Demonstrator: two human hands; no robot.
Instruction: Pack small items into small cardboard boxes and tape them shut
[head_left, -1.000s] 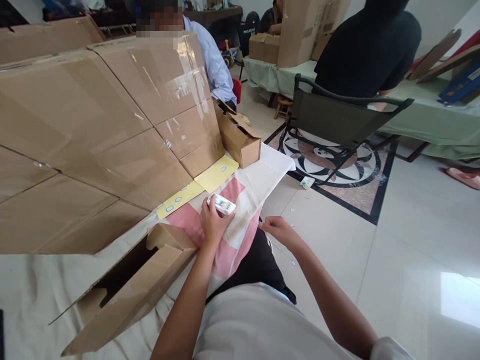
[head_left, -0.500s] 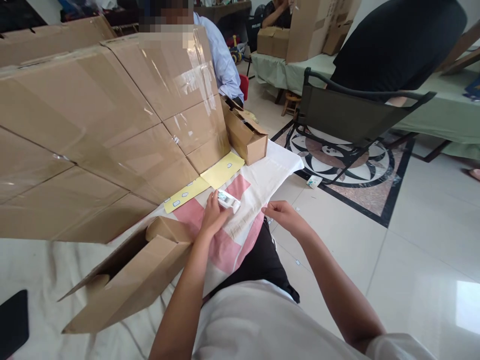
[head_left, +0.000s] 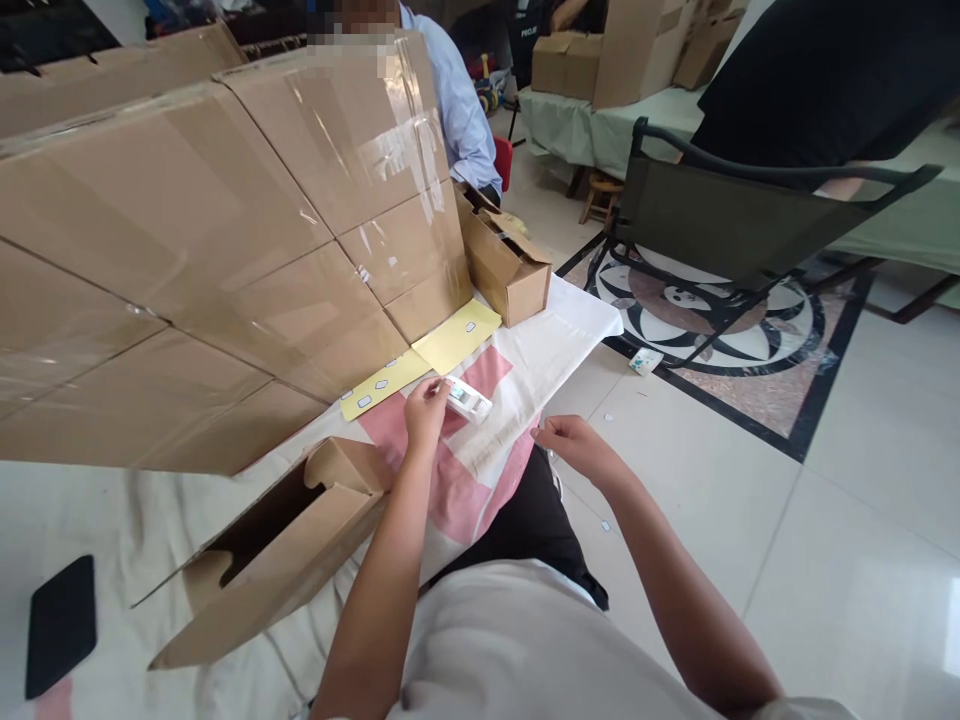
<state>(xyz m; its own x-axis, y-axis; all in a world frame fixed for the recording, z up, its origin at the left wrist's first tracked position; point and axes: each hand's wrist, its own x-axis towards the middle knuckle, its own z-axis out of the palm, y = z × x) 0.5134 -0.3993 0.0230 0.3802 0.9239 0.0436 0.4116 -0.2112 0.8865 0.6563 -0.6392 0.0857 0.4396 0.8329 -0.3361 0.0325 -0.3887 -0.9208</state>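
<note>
A small white box [head_left: 471, 402] with a printed face lies on the pink and white cloth [head_left: 459, 482]. At its left end my left hand [head_left: 426, 408] is closed, thumb and fingers pinched on that end. My right hand [head_left: 571, 442] hovers by the cloth's near edge, apart from the box. Its fingers are curled together, and I cannot make out anything in them. Beyond the box lie yellow sticker sheets [head_left: 457, 338] with a few small pale labels on them. An open cardboard box [head_left: 277, 560] rests on its side left of my left forearm.
Tall stacked cartons [head_left: 300, 230] stand along the left. A small open carton [head_left: 517, 270] sits at the table's far corner. A black phone-like slab [head_left: 63, 626] lies at lower left. A folding chair [head_left: 720, 225] with a seated person is at right; small labels litter the floor [head_left: 690, 520].
My left hand has drawn back from around the white box to its left end, fingers now pinched. My right hand stays curled near the cloth's edge. The view has shifted slightly left.
</note>
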